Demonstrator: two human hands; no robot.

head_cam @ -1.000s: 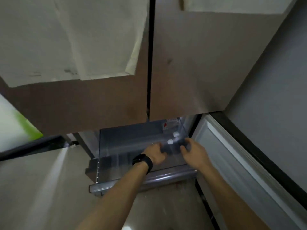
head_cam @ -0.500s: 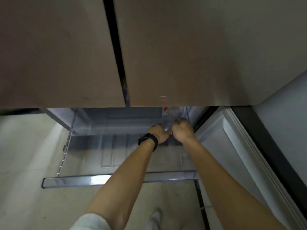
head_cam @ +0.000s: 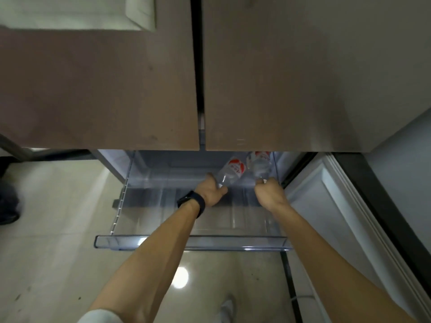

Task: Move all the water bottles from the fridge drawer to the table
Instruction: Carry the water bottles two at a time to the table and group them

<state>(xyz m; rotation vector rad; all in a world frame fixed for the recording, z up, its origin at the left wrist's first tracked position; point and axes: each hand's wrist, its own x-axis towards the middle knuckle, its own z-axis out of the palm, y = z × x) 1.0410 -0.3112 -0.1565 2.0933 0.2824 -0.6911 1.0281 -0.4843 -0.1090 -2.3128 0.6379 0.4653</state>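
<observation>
The clear plastic fridge drawer (head_cam: 191,244) is pulled out below the brown fridge doors. Two clear water bottles with red-and-white labels lie at its back right. My left hand (head_cam: 211,191), with a black band on the wrist, grips the neck end of the left bottle (head_cam: 231,172), which tilts up toward the back. My right hand (head_cam: 269,193) holds the cap end of the right bottle (head_cam: 258,165), whose upper part is hidden under the door edge. The rest of the drawer floor shows no other bottles.
The closed upper fridge doors (head_cam: 116,89) overhang the drawer. An open lower door panel (head_cam: 338,217) stands to the right. Pale glossy floor tiles (head_cam: 58,252) lie left and in front. A dark object (head_cam: 8,201) sits at the far left.
My hands have moved apart, each now holding its own bottle, and the left bottle is tilted and drawn forward. The camera has dipped a little lower over the drawer.
</observation>
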